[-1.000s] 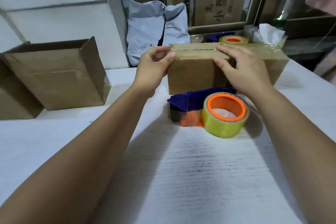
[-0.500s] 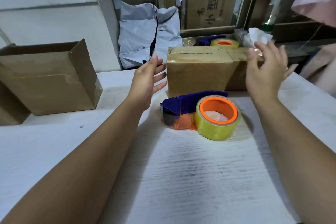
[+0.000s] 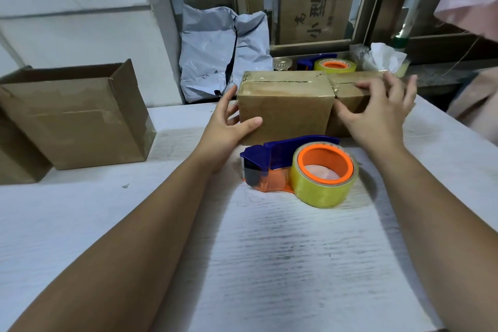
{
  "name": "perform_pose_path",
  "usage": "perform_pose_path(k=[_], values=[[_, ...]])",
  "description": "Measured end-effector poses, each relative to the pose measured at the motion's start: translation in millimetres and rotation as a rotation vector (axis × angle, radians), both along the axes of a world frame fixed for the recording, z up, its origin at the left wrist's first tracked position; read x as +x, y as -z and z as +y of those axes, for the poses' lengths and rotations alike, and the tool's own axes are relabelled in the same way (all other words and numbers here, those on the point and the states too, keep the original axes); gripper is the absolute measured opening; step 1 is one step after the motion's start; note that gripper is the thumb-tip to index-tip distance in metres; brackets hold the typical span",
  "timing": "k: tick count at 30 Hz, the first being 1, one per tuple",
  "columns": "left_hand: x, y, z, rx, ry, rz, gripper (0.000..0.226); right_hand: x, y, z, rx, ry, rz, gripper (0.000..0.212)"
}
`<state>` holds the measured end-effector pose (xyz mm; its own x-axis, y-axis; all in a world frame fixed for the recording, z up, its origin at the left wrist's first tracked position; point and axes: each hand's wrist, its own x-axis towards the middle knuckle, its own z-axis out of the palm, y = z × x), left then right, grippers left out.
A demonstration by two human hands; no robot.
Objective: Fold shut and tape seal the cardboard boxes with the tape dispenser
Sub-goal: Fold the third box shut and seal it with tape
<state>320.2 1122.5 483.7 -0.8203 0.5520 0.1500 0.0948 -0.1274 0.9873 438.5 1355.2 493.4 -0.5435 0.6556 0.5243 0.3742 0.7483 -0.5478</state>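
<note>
The left hand (image 3: 229,124) lies open against the left end of the sealed box (image 3: 285,110), thumb on its near face. The right hand (image 3: 377,116), fingers spread, is at a second box (image 3: 345,96) just right. The tape dispenser (image 3: 299,170) lies on the bench (image 3: 269,264) just near of them. An open box (image 3: 78,121) stands far left.
</note>
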Motion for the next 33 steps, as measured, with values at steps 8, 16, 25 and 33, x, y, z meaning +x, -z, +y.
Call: perform_pose_path(k=[8, 16, 25, 33], values=[[-1, 3, -1, -0.044, -0.087, 0.046, 0.084, 2, 1, -2, 0.050, 0.004, 0.090, 0.060], [1, 4, -2, -0.197, -0.124, 0.259, 0.081, 2, -1, -6, 0.003, 0.014, 0.117, 0.050], [8, -6, -4, -0.213, -0.150, 0.306, 0.048, -1, -10, -10, -0.004, -0.018, 0.183, 0.041], [22, -75, -44, -0.423, -0.449, 1.067, 0.033, 13, -74, -66, 0.021, -0.301, 0.419, 0.017]])
